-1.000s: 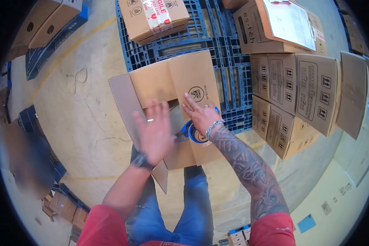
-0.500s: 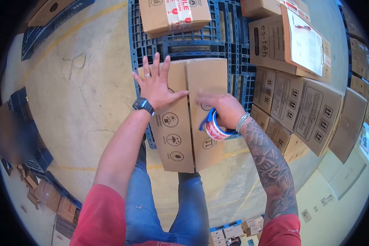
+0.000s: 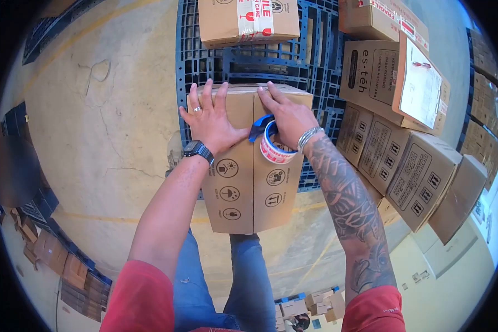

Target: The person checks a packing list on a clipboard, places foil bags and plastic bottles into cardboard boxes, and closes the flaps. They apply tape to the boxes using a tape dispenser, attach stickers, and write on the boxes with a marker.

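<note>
A cardboard box (image 3: 242, 174) with printed handling symbols stands before me, its two top flaps folded inward and meeting at a narrow seam. Spread across the left flap near the far edge is my left hand (image 3: 213, 122), fingers apart and pressing on the cardboard. My right hand (image 3: 289, 119) rests on the right flap, with its extended fingers reaching the far end of the seam. Hanging from that hand is a blue tape dispenser (image 3: 276, 148) with a roll of red and white printed tape; the thumb's grip on it is partly hidden.
A blue plastic pallet (image 3: 310, 66) lies beneath and beyond the box, bearing a taped carton (image 3: 249, 22) marked fragile. To the right are stacked cartons (image 3: 382, 138) with a clipboard (image 3: 423, 86) on top. A box flap (image 3: 462, 199) juts out at the right.
My right hand has moved away from me and left with the tape dispenser, its fingers now at the far edge. The flaps sit closer together. My left hand stays on the left flap.
</note>
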The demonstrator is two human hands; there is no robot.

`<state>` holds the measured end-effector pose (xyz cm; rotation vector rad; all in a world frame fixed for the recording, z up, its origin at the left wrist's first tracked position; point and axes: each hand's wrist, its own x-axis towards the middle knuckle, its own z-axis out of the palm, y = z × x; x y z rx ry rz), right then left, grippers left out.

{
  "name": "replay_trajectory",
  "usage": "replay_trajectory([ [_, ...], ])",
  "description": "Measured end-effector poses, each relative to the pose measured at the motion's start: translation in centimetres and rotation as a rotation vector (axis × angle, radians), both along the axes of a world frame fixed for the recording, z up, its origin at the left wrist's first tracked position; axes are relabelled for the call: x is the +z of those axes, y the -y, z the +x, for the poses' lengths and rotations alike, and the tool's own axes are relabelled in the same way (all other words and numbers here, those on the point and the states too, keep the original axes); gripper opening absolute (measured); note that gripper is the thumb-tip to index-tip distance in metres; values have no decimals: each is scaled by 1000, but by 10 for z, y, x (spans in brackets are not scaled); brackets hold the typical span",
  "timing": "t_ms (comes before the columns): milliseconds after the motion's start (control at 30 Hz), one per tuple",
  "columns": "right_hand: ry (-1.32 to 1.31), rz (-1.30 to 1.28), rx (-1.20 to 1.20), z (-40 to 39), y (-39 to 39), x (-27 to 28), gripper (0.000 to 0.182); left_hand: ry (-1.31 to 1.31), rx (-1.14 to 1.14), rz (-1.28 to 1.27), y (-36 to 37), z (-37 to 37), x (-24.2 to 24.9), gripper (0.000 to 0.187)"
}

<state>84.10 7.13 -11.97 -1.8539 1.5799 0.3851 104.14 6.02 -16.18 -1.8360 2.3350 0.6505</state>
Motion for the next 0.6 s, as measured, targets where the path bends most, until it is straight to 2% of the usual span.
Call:
replay_trajectory([
  [33, -1, 2, 4, -14, 7, -19, 85, -5, 0, -9, -1, 1, -1, 115],
  [67, 384, 232, -276, -35, 17, -52, 76, -7, 2, -13, 2, -1, 0, 115],
  [100, 572, 185, -364, -38, 15, -41, 65, 3, -2, 9, 1, -2, 4, 113],
  [167, 968, -227, -306, -38, 37, -36, 46, 18, 8, 31, 2, -1, 9, 111],
  [200, 1027, -409, -204, -36, 50, -39, 40, 2, 8, 39, 2, 0, 11, 111],
  [267, 930, -637, -63, -34, 72, -41, 34, -21, 2, 43, 3, 0, 11, 111],
  [300, 691, -812, -21, -28, 79, -27, 24, -44, -5, 29, 2, 1, 10, 110],
  [333, 741, -717, -187, -20, 83, -36, 20, -67, -11, 10, 3, 3, 10, 109],
  [367, 691, -707, -212, -17, 87, -50, 19, -69, -12, 10, 3, 3, 10, 109],
  [467, 554, -693, -86, -12, 94, -79, 23, -45, -4, 38, 4, 1, 9, 109],
  [533, 629, -649, -49, -10, 95, -89, 50, -33, 12, 58, 4, 1, 9, 111],
  [567, 491, -415, -151, -6, 98, -89, 50, -32, 9, 59, 4, 1, 9, 111],
  [600, 425, -297, -208, 1, 99, -90, 51, -24, 7, 73, 4, 2, 9, 112],
])
